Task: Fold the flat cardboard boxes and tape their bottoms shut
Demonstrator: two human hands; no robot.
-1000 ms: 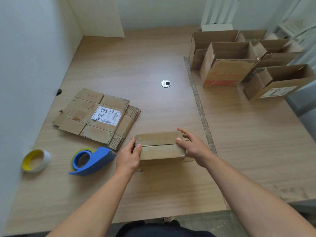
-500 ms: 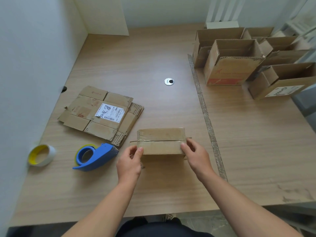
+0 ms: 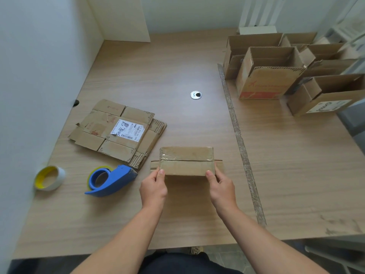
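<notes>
On a pale wooden desk point(image 3: 177, 66), a small box point(image 3: 186, 161) is pinched at its near corners by the left hand point(image 3: 153, 187) and right hand point(image 3: 222, 185), bottom up, presumably to check the taped seam. The tape dispenser point(image 3: 110, 179) and flat cardboard point(image 3: 118, 133) are kept within reach to the left; finished boxes point(image 3: 272, 74) are parked far right.

A round metal grommet point(image 3: 196, 95) sits in the wooden desk point(image 3: 158, 76), mid-surface.

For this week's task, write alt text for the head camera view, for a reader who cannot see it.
Both hands, left and right, grip the near corners of a small cardboard box with tape along its seam, on a wooden table. A blue tape dispenser, a yellow-cored tape roll and flat boxes lie left; open folded boxes stand far right.
</notes>
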